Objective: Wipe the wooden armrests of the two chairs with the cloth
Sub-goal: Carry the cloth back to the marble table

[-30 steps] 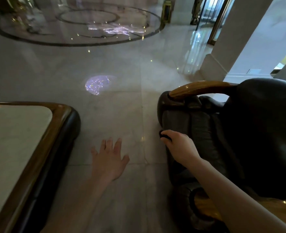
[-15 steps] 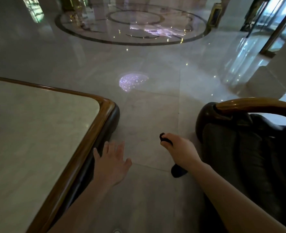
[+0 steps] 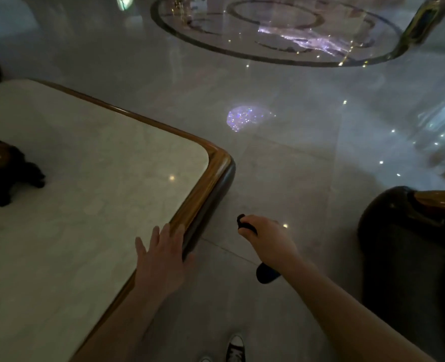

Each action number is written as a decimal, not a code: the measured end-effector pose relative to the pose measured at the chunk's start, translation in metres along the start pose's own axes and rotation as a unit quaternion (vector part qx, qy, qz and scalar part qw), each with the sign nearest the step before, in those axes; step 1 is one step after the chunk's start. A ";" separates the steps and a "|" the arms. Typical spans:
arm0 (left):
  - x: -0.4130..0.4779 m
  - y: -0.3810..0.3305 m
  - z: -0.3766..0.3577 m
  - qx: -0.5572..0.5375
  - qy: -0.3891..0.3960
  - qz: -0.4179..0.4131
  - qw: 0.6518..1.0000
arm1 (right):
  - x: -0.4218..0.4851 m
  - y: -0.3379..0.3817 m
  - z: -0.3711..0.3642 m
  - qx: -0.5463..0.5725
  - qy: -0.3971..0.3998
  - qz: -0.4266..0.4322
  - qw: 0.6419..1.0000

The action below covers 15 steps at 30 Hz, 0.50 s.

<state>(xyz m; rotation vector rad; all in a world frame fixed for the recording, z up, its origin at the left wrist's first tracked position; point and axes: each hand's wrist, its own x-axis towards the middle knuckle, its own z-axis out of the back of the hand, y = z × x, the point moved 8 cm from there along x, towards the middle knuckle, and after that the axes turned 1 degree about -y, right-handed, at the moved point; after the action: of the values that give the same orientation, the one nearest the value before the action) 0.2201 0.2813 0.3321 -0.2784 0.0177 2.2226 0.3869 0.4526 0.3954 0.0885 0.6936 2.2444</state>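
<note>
Clutching dark cloth [image 3: 246, 226], right hand [image 3: 269, 242] between table edge [image 3: 211, 189], chair [image 3: 412, 244].

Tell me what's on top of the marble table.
On the marble table, a dark carved ornament sits at the left edge, partly cut off. The left hand hovers open over the table's wooden rim. Elsewhere the top shows bare.

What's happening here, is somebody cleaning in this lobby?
Seemingly so. A person stands between a marble-topped table and a dark leather chair. The right hand is closed on a dark cloth, held in the air over the floor, not touching the chair's wooden armrest. The left hand is open, fingers spread over the table's wooden edge. No wiping is happening right now.
</note>
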 end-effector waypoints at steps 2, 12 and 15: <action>0.001 0.021 -0.001 0.006 -0.008 0.028 1.000 | 0.023 0.016 -0.020 0.006 0.025 0.026 0.999; -0.012 0.126 -0.036 -0.020 0.004 0.130 0.991 | 0.094 0.088 -0.156 0.026 0.192 0.103 0.976; -0.002 0.162 -0.056 -0.029 0.008 0.148 0.989 | 0.113 0.106 -0.194 0.021 0.205 0.097 0.974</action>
<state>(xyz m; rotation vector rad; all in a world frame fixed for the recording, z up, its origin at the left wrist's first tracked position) 0.1060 0.1729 0.2645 -0.3451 0.0030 2.5183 0.1852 0.3846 0.2671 -0.3078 0.9855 2.4640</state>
